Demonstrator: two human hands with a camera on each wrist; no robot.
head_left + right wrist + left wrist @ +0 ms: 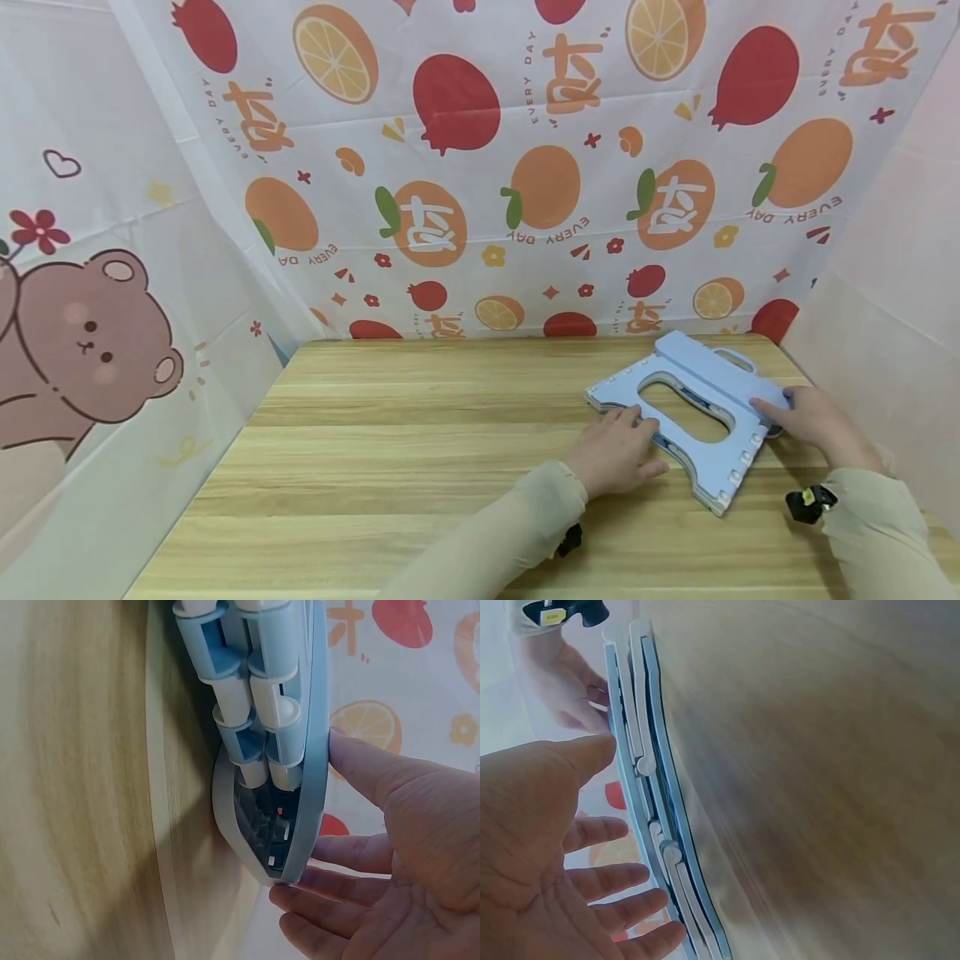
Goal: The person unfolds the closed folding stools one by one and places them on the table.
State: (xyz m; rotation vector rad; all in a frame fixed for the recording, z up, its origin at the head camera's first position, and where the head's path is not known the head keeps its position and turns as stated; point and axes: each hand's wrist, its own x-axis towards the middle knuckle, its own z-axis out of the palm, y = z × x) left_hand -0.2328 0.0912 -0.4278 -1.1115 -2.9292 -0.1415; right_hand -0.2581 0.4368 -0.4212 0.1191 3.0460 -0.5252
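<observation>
A folded light-blue step stool [690, 358] lies on the right part of the wooden table, its oval opening facing up and its carry handle [738, 358] at the far side. My left hand [611, 450] reaches its near left edge, fingertips on the rim; in the left wrist view the fingers [611, 881] are spread and loosely extended alongside the folded panels. At the stool's right end, my right hand [821, 421] has its thumb over the top panel. The right wrist view shows its fingers [322, 900] around the end corner, beside white and blue hinges [270, 697].
The light wood table [375, 467] extends left of the stool. A fruit-print curtain [480, 208] hangs along the back edge, a bear-print curtain [90, 350] on the left, and a pale curtain [892, 333] close to the right hand.
</observation>
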